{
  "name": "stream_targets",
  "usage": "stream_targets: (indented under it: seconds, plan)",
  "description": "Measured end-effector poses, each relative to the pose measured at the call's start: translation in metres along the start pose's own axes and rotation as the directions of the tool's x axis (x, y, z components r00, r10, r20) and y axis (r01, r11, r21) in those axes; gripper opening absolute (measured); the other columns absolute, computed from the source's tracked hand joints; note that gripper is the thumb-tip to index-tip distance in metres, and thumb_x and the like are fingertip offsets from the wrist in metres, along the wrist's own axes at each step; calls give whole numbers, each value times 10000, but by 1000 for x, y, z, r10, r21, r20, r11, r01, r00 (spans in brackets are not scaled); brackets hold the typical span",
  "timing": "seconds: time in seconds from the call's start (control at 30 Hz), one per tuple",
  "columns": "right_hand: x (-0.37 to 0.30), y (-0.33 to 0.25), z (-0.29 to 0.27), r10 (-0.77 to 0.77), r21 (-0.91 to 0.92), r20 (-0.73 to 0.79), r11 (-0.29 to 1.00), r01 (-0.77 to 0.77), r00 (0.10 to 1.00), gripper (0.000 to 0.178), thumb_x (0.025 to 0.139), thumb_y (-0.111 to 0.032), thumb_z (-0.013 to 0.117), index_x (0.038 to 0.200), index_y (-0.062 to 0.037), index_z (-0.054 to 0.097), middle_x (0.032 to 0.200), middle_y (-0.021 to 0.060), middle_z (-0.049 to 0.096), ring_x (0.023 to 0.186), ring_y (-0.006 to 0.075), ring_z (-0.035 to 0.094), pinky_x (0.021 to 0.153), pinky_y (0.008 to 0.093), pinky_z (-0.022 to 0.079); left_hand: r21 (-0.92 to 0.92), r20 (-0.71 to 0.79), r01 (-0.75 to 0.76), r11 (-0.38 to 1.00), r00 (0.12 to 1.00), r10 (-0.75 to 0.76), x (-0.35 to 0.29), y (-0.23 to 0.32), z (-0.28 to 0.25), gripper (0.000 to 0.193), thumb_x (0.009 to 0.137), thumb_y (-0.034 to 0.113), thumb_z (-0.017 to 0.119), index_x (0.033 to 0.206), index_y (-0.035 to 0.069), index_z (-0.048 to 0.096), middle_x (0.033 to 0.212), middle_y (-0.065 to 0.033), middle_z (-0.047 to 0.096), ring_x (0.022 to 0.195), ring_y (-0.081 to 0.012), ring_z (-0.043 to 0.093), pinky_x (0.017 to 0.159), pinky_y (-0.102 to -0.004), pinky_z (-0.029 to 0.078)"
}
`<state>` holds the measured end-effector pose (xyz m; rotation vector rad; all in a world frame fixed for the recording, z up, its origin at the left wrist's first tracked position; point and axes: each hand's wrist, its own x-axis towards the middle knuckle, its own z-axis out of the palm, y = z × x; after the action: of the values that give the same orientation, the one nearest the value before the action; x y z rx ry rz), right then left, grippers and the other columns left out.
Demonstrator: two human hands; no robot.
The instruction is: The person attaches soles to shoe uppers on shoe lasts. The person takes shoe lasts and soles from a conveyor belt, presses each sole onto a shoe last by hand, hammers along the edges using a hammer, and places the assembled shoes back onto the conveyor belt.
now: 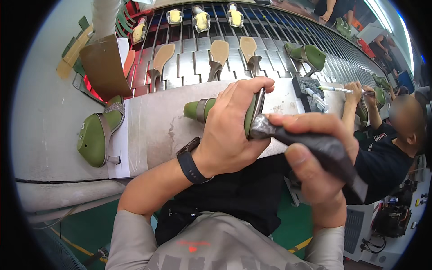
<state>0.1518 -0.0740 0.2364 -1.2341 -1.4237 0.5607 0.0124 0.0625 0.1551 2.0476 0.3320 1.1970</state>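
Note:
My left hand [238,126] is wrapped round a green shoe last [194,110] with a metallic strap over it. A shiny brownish strip [258,105], apparently the sole or heel edge, shows by my fingers. My right hand [317,153] grips a dark hammer [310,141]. Its rounded, worn metal end [261,127] is right at the shoe beside my left fingers; whether it touches cannot be made out. Part of the shoe is hidden behind my left hand. Another green last with a glittery strapped shoe [96,139] stands at the left on white paper [118,153].
Beyond the pale bench [155,126] runs a slatted metal conveyor [189,58] with several heeled soles [219,51], wrapped yellow pieces [202,20] and a green shoe last [310,56]. A dark tray [306,92] holds brushes. A co-worker [389,148] works at the right.

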Motion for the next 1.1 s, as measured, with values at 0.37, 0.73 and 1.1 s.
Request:
stream_targets:
  seconds: [0.37, 0.73, 1.1]
  plan:
    - [10, -21, 20, 219, 74, 23, 973, -221, 975, 425, 871, -290, 798, 1058, 70, 671, 1085, 265, 767, 1020, 309, 765, 975, 389, 590, -52, -88, -223, 973, 972, 218, -46, -1, -12, 757, 691, -37, 717, 1423, 35, 539, 1331, -183, 660, 1145, -401, 640, 1004, -490, 489]
    - [-137, 83, 75, 446, 271, -22, 864, -424, 895, 272, 925, 34, 725, 1189, 68, 671, 1219, 249, 758, 1112, 270, 758, 972, 344, 587, 562, -10, -129, 817, 987, 162, -171, -52, 1, 515, 1023, 353, 690, 1445, 127, 499, 1512, -188, 582, 1412, -372, 562, 1250, -653, 260]
    - [-49, 52, 37, 428, -270, 172, 887, -376, 887, 464, 900, -328, 800, 1075, 78, 657, 1088, 261, 759, 1076, 312, 734, 957, 400, 582, 577, -53, -69, 814, 991, 122, -172, -44, 9, 408, 987, 167, 717, 1348, 172, 529, 1450, -116, 633, 1367, -306, 599, 1252, -653, 283]
